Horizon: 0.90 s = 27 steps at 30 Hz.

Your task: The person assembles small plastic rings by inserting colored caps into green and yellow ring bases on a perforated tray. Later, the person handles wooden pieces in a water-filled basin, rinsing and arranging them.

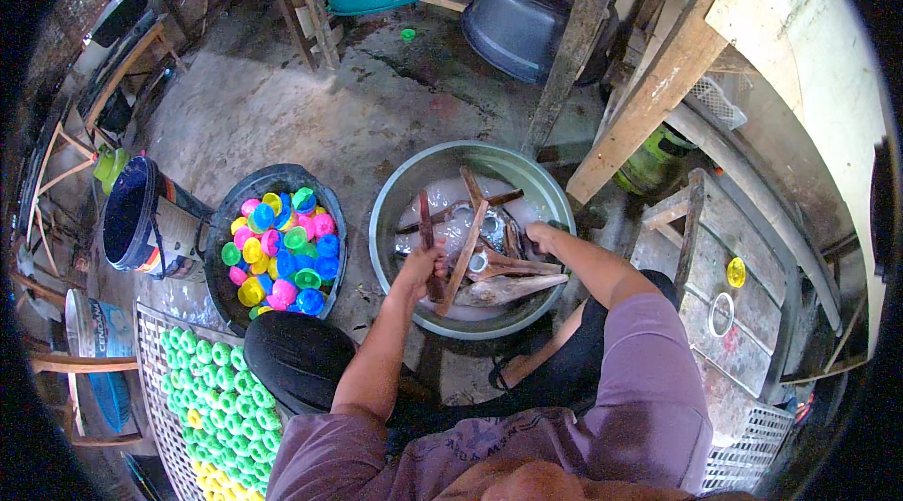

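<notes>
Brown, probably stiff, light and slippery, the stick (426,217) at the left of the grey basin (470,146), best gripped mid-length, was enclosed by the left hand (424,266); the right hand's (543,235) grip was indiscernible.

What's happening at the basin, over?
Left hand closed on reddish stick. Right hand at right side of basin, grip unclear. Other sticks lie crossed beside left hand.

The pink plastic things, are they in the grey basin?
No, the pink plastic things are in the black tub left of the grey basin.
</notes>
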Tool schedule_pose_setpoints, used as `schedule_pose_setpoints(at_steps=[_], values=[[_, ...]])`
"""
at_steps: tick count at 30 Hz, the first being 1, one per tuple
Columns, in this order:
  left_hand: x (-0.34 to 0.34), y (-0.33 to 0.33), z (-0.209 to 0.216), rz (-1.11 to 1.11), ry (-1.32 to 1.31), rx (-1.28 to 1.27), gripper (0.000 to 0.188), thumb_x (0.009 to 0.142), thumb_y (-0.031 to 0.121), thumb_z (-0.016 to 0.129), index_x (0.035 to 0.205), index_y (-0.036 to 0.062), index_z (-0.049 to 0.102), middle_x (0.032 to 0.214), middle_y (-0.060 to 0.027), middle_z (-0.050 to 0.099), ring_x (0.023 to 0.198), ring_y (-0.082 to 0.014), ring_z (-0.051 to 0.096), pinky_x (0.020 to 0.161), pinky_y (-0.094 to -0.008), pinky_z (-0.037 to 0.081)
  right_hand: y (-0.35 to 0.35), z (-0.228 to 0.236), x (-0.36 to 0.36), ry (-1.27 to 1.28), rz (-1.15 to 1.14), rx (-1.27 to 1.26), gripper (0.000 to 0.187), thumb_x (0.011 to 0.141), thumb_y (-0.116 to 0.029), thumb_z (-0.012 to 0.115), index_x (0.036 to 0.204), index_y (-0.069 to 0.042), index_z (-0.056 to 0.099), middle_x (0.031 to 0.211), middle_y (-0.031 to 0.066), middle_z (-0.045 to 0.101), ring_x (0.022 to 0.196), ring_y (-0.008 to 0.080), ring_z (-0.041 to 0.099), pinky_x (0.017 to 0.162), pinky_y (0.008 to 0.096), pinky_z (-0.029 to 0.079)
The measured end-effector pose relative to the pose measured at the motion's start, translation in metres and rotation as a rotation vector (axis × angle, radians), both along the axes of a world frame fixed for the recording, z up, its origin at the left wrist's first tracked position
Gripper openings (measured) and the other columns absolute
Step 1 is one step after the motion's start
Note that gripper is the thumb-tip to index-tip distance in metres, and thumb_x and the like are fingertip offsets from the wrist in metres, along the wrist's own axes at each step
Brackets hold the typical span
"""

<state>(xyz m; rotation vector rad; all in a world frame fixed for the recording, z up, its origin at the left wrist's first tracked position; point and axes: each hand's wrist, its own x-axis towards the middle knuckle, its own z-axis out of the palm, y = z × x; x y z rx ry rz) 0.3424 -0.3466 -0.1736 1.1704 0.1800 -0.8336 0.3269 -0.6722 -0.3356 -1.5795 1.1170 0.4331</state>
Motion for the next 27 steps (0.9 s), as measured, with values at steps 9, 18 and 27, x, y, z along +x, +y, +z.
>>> schedule_pose_setpoints(at_steps=[9, 18, 27], values=[[0.018, -0.040, -0.027, 0.138, 0.172, -0.175, 0.039, 0.097, 0.045, 0.044, 0.087, 0.0087, 0.053, 0.073, -0.0037, 0.056, 0.056, -0.0174, 0.055, 0.051, -0.0347, 0.049, 0.079, 0.170, 0.013, -0.287, 0.519, 0.922, 0.028, 0.092, -0.026, 0.052, 0.101, -0.001, 0.061, 0.101, 0.0180, 0.063, 0.093, 0.0256, 0.062, 0.076, 0.0384, 0.051], [0.022, -0.110, -0.017, 0.273, 0.157, -0.485, 0.052, 0.099, 0.050, 0.030, 0.111, 0.0081, 0.060, 0.116, -0.0062, 0.062, 0.098, -0.0217, 0.058, 0.088, -0.0366, 0.047, 0.130, 0.182, -0.011, -0.801, 0.373, -0.575, 0.046, 0.094, -0.042, 0.045, 0.092, 0.003, 0.053, 0.097, 0.0239, 0.062, 0.085, 0.0394, 0.061, 0.071, 0.0487, 0.046], [0.058, -0.128, 0.019, 0.436, 0.258, -0.563, 0.051, 0.095, 0.060, 0.031, 0.068, 0.0171, 0.040, 0.054, 0.0064, 0.036, 0.043, -0.0085, 0.034, 0.039, -0.0238, 0.034, 0.108, 0.283, -0.052, -0.372, 0.875, -0.697, 0.031, 0.097, -0.027, 0.037, 0.102, -0.003, 0.056, 0.094, 0.0222, 0.064, 0.091, 0.0397, 0.062, 0.078, 0.0512, 0.047]])
